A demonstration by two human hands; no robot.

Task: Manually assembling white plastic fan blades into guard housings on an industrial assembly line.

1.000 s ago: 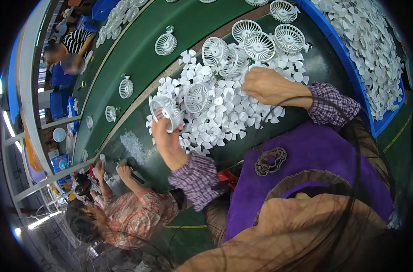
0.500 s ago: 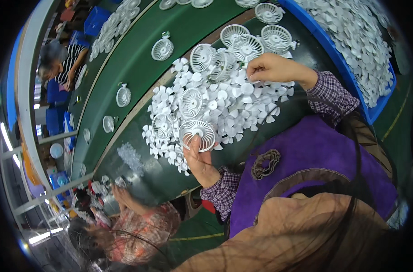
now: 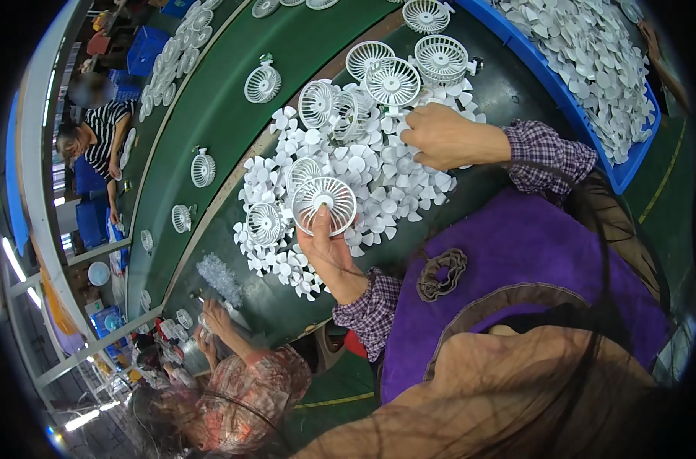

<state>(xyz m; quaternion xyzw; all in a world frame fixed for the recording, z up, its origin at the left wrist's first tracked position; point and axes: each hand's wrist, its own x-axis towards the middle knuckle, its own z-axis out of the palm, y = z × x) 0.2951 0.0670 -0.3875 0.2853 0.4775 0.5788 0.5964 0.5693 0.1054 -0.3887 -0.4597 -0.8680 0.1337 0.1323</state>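
Green bench (image 3: 518, 96): bearing our blade heap (image 3: 398, 182), mid-frame.
Left hand (image 3: 331, 257): grasping a grille (image 3: 323, 195) left of centre; we're now seeing it full-face (a second ago, a tilted one).
Right hand (image 3: 456, 138): curling, centre-right; contents, we cannot tell.

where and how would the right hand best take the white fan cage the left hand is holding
Probably pinch the fan cage by its upper right rim, coming from the right: that round edge looks uncovered, while the left hand has its thumb across the lower spokes.
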